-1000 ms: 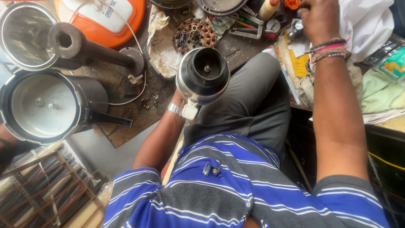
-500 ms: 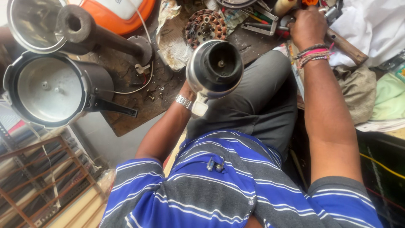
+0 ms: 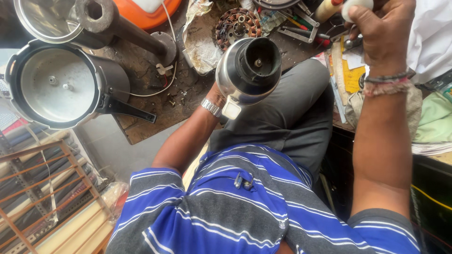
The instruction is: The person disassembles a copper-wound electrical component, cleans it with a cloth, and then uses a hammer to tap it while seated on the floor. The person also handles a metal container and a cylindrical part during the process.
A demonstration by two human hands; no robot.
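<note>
A steel mixer jar (image 3: 247,70) is held upside down over my lap, its black base and drive coupling facing up. My left hand (image 3: 217,96) is mostly hidden behind the jar and grips it from below; a metal watch sits on that wrist. My right hand (image 3: 383,29) is raised at the top right, with thread bands on the wrist. Its fingers are closed around a small white rounded object (image 3: 356,4) at the frame's top edge. The right hand is well apart from the jar.
A pressure cooker (image 3: 61,84) with a black handle sits at left, with a steel pot (image 3: 40,21) and a dark metal pipe stand (image 3: 120,26) behind it. A motor winding (image 3: 238,23), tools and papers litter the worktable (image 3: 155,117). Metal racking (image 3: 42,188) is at lower left.
The jar has tilted and its black base shows more fully. My right hand has lifted off the cluttered table with the small white object in it.
</note>
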